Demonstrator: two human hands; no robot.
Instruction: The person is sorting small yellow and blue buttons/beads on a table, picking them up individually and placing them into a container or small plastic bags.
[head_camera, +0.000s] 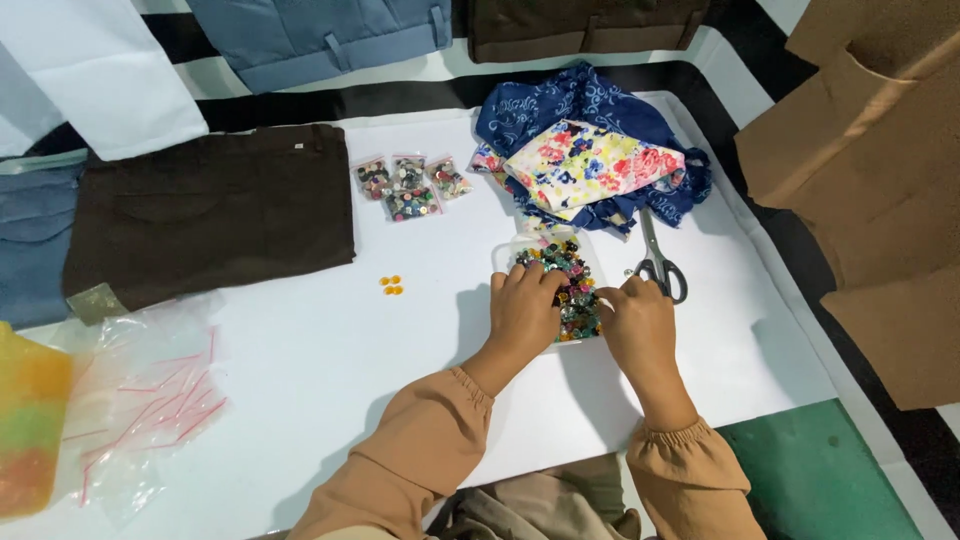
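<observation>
Resting in button tray (556, 282) — left hand (524, 308) curled | right hand (634, 318) pinching (contents unclear)

- Three small clear zip bags of buttons (410, 185) lie well beyond the left hand (522, 308).
- Empty clear bags with red zip strips (150, 395) lie far left of it.

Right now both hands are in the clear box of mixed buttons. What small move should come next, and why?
Probably pinch one more orange button out of the box of buttons and set it by the orange buttons. Both the left hand and right hand have fingertips in the mixed heap, and only a few orange ones lie sorted on the white table.
</observation>
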